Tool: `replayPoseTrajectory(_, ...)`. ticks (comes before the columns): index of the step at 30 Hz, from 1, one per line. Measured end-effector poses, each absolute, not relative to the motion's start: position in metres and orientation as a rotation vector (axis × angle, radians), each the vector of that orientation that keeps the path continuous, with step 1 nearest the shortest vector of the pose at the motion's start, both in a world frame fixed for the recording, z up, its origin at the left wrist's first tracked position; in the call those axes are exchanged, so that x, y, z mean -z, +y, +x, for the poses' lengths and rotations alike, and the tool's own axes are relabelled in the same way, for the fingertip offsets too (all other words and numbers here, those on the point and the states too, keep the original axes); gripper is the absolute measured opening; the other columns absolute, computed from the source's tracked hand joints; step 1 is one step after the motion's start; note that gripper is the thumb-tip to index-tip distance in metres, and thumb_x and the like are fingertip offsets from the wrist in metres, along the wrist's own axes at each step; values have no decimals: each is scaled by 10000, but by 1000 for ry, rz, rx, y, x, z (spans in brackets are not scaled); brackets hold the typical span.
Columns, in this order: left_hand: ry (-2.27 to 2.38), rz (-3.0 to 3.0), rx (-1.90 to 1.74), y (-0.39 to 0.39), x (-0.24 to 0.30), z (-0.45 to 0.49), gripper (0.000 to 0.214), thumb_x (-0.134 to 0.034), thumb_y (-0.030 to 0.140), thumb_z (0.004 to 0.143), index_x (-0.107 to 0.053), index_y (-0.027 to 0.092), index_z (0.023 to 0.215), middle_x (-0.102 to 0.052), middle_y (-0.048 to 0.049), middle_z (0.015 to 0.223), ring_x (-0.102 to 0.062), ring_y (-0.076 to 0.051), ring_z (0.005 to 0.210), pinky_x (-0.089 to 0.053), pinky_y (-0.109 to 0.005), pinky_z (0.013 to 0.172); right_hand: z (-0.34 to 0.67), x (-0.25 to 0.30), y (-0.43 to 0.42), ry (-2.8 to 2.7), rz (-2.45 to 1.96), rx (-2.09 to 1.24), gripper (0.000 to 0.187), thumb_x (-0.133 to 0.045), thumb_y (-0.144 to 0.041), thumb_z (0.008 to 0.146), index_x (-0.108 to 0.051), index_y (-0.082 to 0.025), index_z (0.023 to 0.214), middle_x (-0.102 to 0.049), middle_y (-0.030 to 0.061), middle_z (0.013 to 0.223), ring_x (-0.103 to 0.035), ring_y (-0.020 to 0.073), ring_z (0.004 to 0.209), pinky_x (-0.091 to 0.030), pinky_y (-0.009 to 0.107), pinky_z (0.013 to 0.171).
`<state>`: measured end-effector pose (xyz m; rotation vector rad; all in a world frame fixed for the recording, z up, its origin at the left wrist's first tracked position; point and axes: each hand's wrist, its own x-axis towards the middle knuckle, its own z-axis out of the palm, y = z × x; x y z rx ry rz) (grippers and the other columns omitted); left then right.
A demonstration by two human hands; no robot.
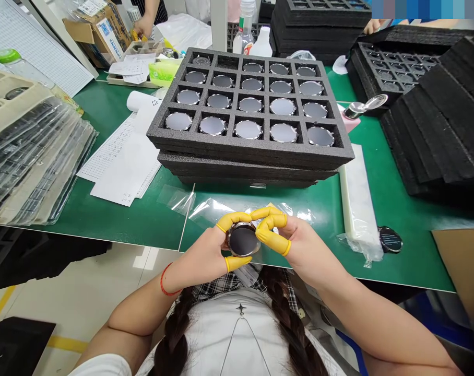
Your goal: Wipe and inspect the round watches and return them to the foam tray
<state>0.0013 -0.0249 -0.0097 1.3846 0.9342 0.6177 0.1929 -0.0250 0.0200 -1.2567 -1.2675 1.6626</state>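
Note:
A round watch case with a dark glass face (244, 241) is held just over the table's front edge. My left hand (210, 249) grips it by the rim, thumb below and a finger along the top. Yellow finger cots cover fingertips on both hands. At the watch's right rim, my right hand (286, 232) has thumb and fingers bent together in a pinch; whatever lies between them is hidden. Clear plastic film (217, 208) lies on the table just beyond my hands.
A black foam tray (250, 149) of similar watch cases sits on stacked trays ahead. Papers (121, 169) and stacked plastic trays (29, 162) are left. A white plastic-wrapped block (360, 203), another round watch (390, 239) and black foam stacks (436, 120) are right. Other people's hands (143, 26) show behind.

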Motion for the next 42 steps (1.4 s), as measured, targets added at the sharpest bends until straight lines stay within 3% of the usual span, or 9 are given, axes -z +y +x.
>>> replayPoseTrajectory(12,922,1375,-593,-26,10,-1,550,-709,198,799,-448,304,1271,-651,-7,1130,-685,-141,888,-569,-265,810,191,-22,-25,-1190,-1235,-1711,223,-735,-386,772,-625,-205,705,-572,35,1131,-566,170,939,-536,287,737)
replayPoseTrajectory(23,918,1396,-599,-26,10,-1,555,-704,173,791,-446,293,1267,-682,1,1070,-701,-151,888,-562,-267,813,190,-17,-25,-1220,-1213,-1686,199,-713,-341,797,-610,-206,694,-573,23,1109,-567,162,943,-535,278,739)
replayPoseTrajectory(32,917,1368,-593,-27,10,-2,555,-710,211,793,-446,314,1271,-675,1,1094,-701,-174,921,-561,-297,830,189,-14,-25,-1412,-1258,-1494,181,-653,-304,834,-582,-221,689,-626,18,1072,-591,189,954,-486,383,865)
replayPoseTrajectory(36,963,1365,-605,-28,9,-3,515,-721,257,793,-469,302,1240,-669,-3,1084,-697,-171,874,-563,-289,784,191,-5,-29,-1659,-1323,-892,10,-630,-257,845,-625,-256,854,-662,20,1036,-561,232,1068,-328,495,1038)
replayPoseTrajectory(38,983,1358,-620,-28,9,-3,505,-727,283,792,-477,290,1232,-669,-10,1077,-691,-171,860,-562,-286,768,190,0,-32,-1694,-1340,-717,173,-634,-286,844,-612,-264,1014,-656,36,1075,-558,243,1059,-292,521,1050)
replayPoseTrajectory(40,983,1367,-637,-28,10,-2,520,-737,291,784,-482,284,1237,-661,-18,1104,-679,-174,884,-557,-283,776,186,3,-34,-1739,-1347,-786,322,-657,-324,821,-579,-261,1126,-644,52,1106,-556,255,1036,-336,512,1005)
replayPoseTrajectory(42,959,1388,-640,-29,10,-1,531,-732,271,788,-479,281,1255,-650,-27,1146,-669,-176,919,-552,-280,797,181,3,-35,-1782,-1350,-982,341,-683,-336,785,-594,-249,1102,-646,52,1057,-552,264,1004,-398,476,929)
